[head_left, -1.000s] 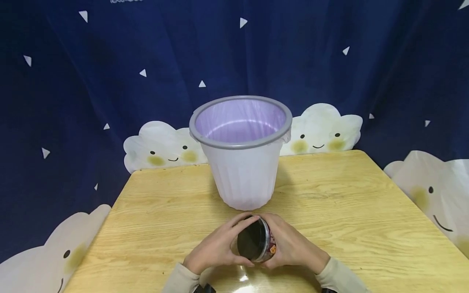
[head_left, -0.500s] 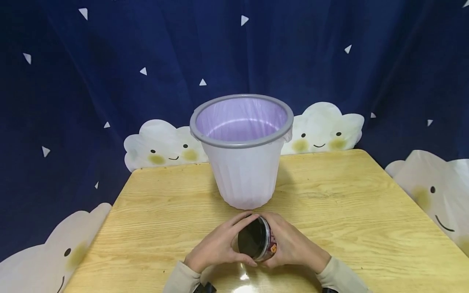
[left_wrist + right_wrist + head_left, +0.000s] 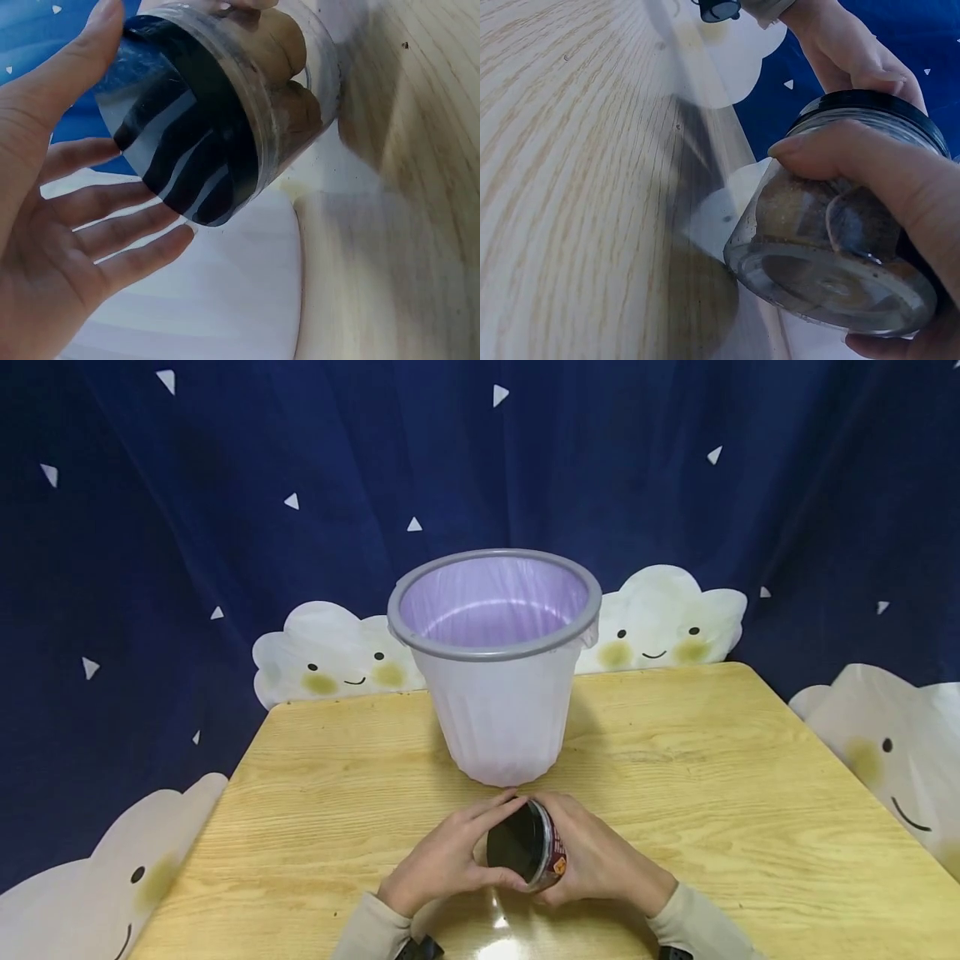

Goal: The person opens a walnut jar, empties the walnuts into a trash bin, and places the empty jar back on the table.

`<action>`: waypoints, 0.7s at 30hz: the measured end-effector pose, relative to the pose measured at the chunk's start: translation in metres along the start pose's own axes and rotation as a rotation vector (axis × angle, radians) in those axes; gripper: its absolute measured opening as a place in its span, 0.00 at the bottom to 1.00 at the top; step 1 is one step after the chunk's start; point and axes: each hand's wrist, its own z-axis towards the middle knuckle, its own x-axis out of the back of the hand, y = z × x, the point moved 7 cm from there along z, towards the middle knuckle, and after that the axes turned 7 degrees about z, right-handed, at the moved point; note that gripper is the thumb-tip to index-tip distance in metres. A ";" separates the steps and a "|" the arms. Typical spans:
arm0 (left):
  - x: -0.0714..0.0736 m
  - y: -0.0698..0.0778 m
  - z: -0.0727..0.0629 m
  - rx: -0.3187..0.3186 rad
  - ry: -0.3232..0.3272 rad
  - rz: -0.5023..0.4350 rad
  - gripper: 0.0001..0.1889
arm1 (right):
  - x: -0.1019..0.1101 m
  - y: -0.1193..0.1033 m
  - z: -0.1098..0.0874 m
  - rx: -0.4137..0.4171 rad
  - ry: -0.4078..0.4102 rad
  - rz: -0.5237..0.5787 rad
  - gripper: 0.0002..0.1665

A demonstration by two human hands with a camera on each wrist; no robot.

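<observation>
Between both hands is a clear jar [image 3: 810, 217] with a black lid [image 3: 515, 842], tilted so that the lid faces left. In the head view a dark red label [image 3: 557, 860] shows on its side, and brownish contents show through the wall in the wrist views. My right hand [image 3: 600, 860] grips the jar's body, thumb across the side in the right wrist view. The left hand [image 3: 442, 864] curves thumb and fingers round the lid's rim; in the left wrist view its fingers [image 3: 142, 255] spread along the lid's edge. The palm stays apart from the lid's top.
A white bin [image 3: 502, 718] with a grey rim and a lilac inside stands upright just beyond the hands. It rests on a wooden table [image 3: 337, 793]. Behind hangs a dark blue curtain [image 3: 337, 460] with white triangles and smiling clouds.
The left thumb has shifted slightly up and right along the lid's near edge. The right hand keeps its grip on the jar, and the head view has tilted a little.
</observation>
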 end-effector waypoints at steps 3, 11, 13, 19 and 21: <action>-0.002 0.001 0.001 0.015 0.016 0.014 0.46 | 0.000 0.000 0.000 -0.013 0.001 0.018 0.63; -0.009 -0.002 0.001 0.129 0.005 0.027 0.42 | 0.000 0.001 -0.004 -0.038 0.026 -0.004 0.62; -0.010 -0.002 0.001 0.133 -0.014 0.018 0.44 | 0.000 0.002 -0.004 -0.048 0.024 -0.006 0.63; -0.007 -0.003 -0.002 0.075 -0.076 0.002 0.55 | 0.001 -0.001 -0.001 0.005 0.031 -0.009 0.62; -0.006 -0.002 -0.002 0.040 -0.089 -0.005 0.56 | 0.000 -0.002 -0.001 0.036 0.033 -0.012 0.62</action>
